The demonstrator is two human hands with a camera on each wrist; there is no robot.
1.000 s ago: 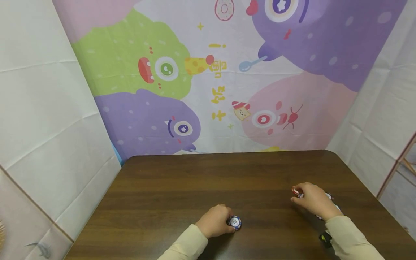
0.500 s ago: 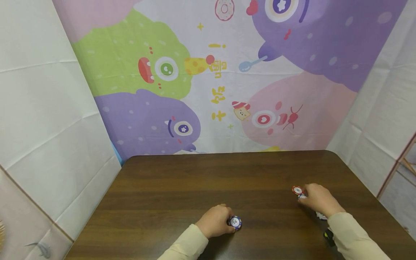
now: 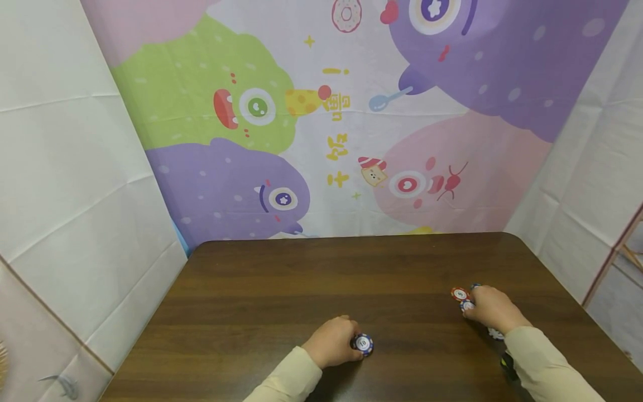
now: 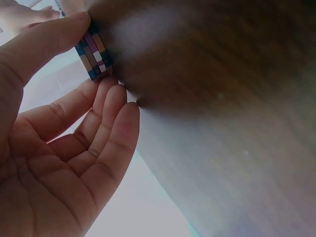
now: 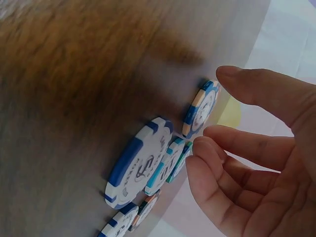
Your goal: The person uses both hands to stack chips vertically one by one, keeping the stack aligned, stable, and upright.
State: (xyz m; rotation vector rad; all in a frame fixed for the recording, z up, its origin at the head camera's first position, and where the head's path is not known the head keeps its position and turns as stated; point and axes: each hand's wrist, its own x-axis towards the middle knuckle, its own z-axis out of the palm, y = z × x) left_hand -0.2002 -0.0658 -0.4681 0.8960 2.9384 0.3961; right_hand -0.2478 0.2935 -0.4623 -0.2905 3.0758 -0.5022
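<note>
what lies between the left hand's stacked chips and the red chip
The head view shows only bare tabletop between the stacked chips and the red chip.

The stack [image 3: 363, 345] in the left hand [image 3: 331, 341] looked like hard, smooth plastic, and so did the chips [image 5: 140, 165] beside the right hand [image 3: 494, 308], matt on their faces. Beneath both hands, the table [image 3: 281, 279] looked like dark-grained wood, smooth with a faint sheen. Beyond them, the backdrop [image 3: 321, 206] looked like matt, lightly creased cloth; the sleeves [image 3: 288, 377] behind them were matt cloth too.
</note>
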